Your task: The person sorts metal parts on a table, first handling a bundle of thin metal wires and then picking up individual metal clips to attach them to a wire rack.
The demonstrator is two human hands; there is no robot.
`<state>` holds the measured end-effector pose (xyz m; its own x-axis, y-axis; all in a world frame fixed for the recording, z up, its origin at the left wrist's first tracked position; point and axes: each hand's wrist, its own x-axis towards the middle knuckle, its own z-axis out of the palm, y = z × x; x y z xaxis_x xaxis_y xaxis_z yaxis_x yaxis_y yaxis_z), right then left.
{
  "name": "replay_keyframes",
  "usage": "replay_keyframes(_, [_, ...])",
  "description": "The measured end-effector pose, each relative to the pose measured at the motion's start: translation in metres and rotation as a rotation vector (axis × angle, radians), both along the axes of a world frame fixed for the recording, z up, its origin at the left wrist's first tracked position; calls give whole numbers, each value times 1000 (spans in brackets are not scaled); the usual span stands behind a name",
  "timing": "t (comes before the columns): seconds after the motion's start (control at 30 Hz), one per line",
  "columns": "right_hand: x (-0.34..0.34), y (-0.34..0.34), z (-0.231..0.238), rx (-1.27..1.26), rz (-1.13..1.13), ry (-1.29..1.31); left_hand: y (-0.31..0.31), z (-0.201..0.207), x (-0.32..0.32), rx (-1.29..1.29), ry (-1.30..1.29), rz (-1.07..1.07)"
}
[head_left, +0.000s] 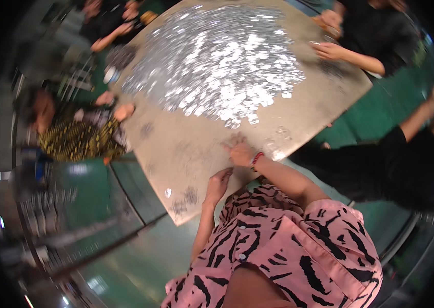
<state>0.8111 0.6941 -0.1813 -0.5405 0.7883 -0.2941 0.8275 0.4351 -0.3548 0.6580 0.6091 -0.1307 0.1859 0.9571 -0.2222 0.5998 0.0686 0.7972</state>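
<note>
Pieces (227, 61), flat, small and silvery, lie in a wide, shiny spread over the far and middle part of the table (176, 141), and from my distant seat I see the spread narrow to a ragged tip on the wearer's side. Just short of that tip I have the right hand (241, 151), its fingers spread and pointing at the pieces, none of them gripped that I can make out; blur keeps me from telling whether the fingertips touch the tabletop. A red bracelet (257, 158) circles that wrist. Nearer the wearer and a little to the left, I see the left hand (219, 182) at the table's near edge, fingers curled inward; I cannot tell whether they close on anything. A lone bright piece (167, 193) lies well apart from the rest, near the table's closest corner, beside dark smudges (191, 195). Below the hands, the wearer's pink shirt (304, 251) with black marks fills my view. Around the table I count co-workers: one in a yellow-and-black top (78, 137) at the left, one at the far left, one in black (381, 31) at the far right with both hands over the edge, and dark clothing (412, 169) at the right. Beneath is a green floor (135, 262).
</note>
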Motion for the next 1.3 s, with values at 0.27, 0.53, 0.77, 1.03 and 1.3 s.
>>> replay_keyframes(0.27, [20, 8, -2, -124, 101, 65, -33, -39, 10, 197, 217, -14])
replay_keyframes(0.53, [25, 22, 10, -158, 155, -2, -28, -58, 47, -30, 722, -63])
replay_keyframes(0.77, [23, 24, -2, -87, 211, -78, -27, -82, 29, -95, 591, -167])
replay_keyframes(1.03, [16, 23, -16, -80, 177, -38, -21, -120, 50, -271, 693, -84])
replay_keyframes(1.3, [38, 22, -19, -13, 217, 81, -20, -93, 61, -325, 787, -131])
